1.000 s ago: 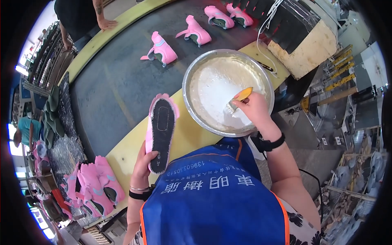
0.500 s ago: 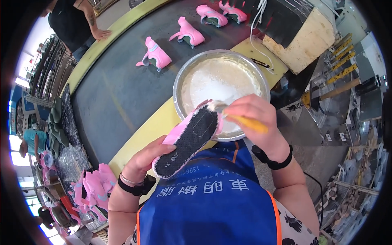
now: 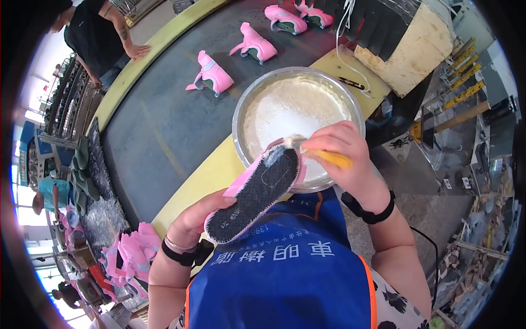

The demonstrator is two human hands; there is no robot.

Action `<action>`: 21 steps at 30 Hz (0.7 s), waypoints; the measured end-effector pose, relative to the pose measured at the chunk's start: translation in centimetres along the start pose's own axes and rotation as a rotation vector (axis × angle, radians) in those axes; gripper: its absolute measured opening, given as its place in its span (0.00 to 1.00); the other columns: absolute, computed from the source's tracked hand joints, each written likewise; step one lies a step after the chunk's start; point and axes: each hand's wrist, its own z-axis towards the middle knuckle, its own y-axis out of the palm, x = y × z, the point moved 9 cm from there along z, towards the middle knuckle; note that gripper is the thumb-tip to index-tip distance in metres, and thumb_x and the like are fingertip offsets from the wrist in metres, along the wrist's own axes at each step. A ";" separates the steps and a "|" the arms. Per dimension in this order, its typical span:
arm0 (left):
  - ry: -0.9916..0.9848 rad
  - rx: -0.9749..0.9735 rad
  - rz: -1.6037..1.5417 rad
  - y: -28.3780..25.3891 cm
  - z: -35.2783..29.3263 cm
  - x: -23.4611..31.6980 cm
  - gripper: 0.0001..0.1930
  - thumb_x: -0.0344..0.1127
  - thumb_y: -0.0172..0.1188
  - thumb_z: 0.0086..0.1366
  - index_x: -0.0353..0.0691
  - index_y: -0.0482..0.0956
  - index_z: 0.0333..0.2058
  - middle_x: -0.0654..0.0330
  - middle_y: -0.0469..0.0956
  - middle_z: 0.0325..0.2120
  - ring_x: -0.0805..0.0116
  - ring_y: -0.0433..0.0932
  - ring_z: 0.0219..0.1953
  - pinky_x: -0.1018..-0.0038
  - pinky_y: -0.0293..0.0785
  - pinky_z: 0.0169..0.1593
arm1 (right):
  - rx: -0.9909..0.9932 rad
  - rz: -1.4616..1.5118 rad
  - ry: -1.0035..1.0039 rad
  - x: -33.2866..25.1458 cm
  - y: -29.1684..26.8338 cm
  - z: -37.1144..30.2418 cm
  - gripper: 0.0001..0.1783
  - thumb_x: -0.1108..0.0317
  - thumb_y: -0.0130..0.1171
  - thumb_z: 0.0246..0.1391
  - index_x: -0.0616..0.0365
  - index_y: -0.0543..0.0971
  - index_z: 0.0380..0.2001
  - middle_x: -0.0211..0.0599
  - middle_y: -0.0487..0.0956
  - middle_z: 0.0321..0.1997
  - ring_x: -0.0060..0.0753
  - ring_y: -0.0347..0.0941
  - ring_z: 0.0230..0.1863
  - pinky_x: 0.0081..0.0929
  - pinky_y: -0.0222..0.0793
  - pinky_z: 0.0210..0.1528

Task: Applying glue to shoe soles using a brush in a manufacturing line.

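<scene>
My left hand is closed around the heel end of a pink shoe upper, whose black stitched sole side faces up at me. In my right hand is a brush with a yellow handle. Its pale bristles touch the toe end of the sole side, where a whitish wet smear shows near the edge. Just beyond and partly under the shoe upper stands a wide metal basin holding a creamy white liquid.
Several pink shoe uppers stand on the dark round-edged table with a yellow rim. More pink uppers are heaped at left. A white cable and a black-and-orange cutter lie beyond the basin. A person leans on the far rim.
The brush has moved slightly over the toe end, leaving a whitish smear on the black sole side. The shoe upper has shifted a little. Both hands keep their hold.
</scene>
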 end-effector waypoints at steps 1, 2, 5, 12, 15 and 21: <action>-0.012 0.035 -0.006 -0.4 -0.1 -0.2 0.33 0.39 0.50 0.65 0.22 0.61 0.64 0.45 0.74 0.58 0.62 0.76 0.58 0.72 0.70 0.62 | 0.015 0.098 -0.023 -0.5 0.1 -0.1 0.11 0.70 0.67 0.45 0.48 0.83 0.35 0.27 0.81 0.35 0.33 0.77 0.38 0.30 0.65 0.45; -0.013 0.036 -0.004 -0.4 -0.2 -0.2 0.33 0.39 0.50 0.65 0.22 0.61 0.64 0.45 0.74 0.58 0.62 0.76 0.58 0.72 0.70 0.62 | 0.021 0.096 -0.025 -0.7 0.4 -0.1 0.11 0.70 0.67 0.45 0.48 0.83 0.35 0.27 0.81 0.35 0.33 0.77 0.38 0.30 0.65 0.45; -0.006 0.035 -0.012 -0.3 -0.4 -0.4 0.34 0.40 0.51 0.64 0.21 0.61 0.64 0.44 0.74 0.58 0.61 0.77 0.58 0.72 0.69 0.62 | -0.032 0.178 -0.110 -1.3 1.6 0.1 0.11 0.72 0.69 0.45 0.49 0.83 0.34 0.30 0.81 0.34 0.35 0.78 0.38 0.30 0.67 0.43; 0.123 -0.063 0.080 -0.5 -0.5 0.4 0.38 0.41 0.54 0.63 0.24 0.58 0.67 0.48 0.72 0.59 0.64 0.73 0.60 0.74 0.66 0.63 | 0.082 0.170 0.217 2.2 1.2 0.3 0.06 0.76 0.67 0.50 0.58 0.81 0.33 0.37 0.80 0.32 0.37 0.78 0.33 0.28 0.71 0.36; 0.127 -0.081 0.090 -0.6 -0.4 0.0 0.41 0.42 0.55 0.61 0.24 0.55 0.68 0.47 0.70 0.61 0.63 0.70 0.62 0.73 0.64 0.64 | 0.167 0.344 0.107 0.6 1.6 0.3 0.05 0.75 0.67 0.53 0.60 0.80 0.32 0.35 0.79 0.30 0.29 0.77 0.31 0.24 0.70 0.34; 0.247 -0.008 0.137 -0.8 -0.6 0.1 0.47 0.43 0.58 0.56 0.25 0.50 0.69 0.45 0.66 0.63 0.60 0.68 0.64 0.71 0.61 0.67 | 0.160 0.173 0.449 3.0 2.1 -0.9 0.06 0.76 0.64 0.56 0.60 0.76 0.32 0.29 0.77 0.23 0.16 0.71 0.21 0.18 0.64 0.24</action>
